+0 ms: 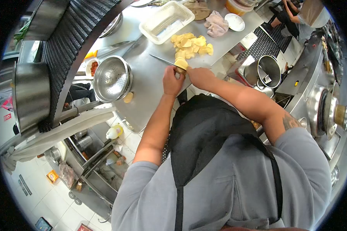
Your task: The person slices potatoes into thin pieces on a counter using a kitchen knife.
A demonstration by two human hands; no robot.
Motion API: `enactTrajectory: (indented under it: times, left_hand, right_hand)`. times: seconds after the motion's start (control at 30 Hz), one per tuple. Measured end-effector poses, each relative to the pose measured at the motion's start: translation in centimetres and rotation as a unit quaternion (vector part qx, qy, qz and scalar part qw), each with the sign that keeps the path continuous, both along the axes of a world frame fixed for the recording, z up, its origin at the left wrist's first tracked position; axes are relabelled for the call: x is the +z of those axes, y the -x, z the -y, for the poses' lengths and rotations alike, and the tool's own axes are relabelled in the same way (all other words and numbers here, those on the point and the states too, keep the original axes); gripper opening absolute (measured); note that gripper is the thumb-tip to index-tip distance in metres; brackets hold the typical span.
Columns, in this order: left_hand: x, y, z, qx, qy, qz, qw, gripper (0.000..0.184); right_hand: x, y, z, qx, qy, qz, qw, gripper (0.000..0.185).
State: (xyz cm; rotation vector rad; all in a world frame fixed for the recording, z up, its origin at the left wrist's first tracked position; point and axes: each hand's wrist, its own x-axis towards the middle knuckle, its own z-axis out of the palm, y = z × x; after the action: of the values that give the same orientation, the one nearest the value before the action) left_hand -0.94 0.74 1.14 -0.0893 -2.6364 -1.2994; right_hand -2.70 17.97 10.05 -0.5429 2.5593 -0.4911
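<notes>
On the steel table, my left hand is closed around a potato, its cut face pale yellow and some brown skin showing low down. My right hand is closed at the potato's right side, apparently on the knife's handle, which is hidden. The knife's blade reaches out to the left past the potato. Just beyond lies a loose heap of potato slices. A single potato piece rests by the steel colander on the left.
A white plastic basket stands at the back of the steel table. Right of it are a crumpled pale pink item and a white dish. A large metal pot is off to the right. Another person is at the upper right.
</notes>
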Motion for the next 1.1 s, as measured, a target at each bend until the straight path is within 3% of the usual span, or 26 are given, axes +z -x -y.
enactTrajectory:
  times: [0.27, 0.4, 0.5, 0.6, 1.1]
  left_hand:
    - [0.5, -0.5, -0.2, 0.014, 0.012, 0.003, 1.0, 0.031]
    - [0.2, -0.3, -0.2, 0.011, -0.009, -0.021, 1.0, 0.031]
    - [-0.1, -0.3, -0.4, 0.027, 0.014, 0.03, 0.999, 0.031]
    - [-0.2, -0.3, -0.4, 0.024, 0.018, -0.009, 1.0, 0.029]
    - [0.3, -0.4, -0.2, 0.01, 0.016, -0.015, 1.0, 0.03]
  right_hand:
    - [-4.5, 1.2, -0.2, 0.0, 0.008, -0.017, 1.0, 0.022]
    - [-1.8, 2.0, -0.5, -0.015, -0.008, -0.026, 1.0, 0.025]
    - [1.2, 0.2, -0.7, -0.006, -0.036, -0.022, 0.999, 0.024]
    - [2.4, -1.3, -0.5, -0.006, -0.056, -0.008, 0.998, 0.023]
    - [0.8, -1.2, -0.2, -0.008, -0.019, -0.026, 0.999, 0.02]
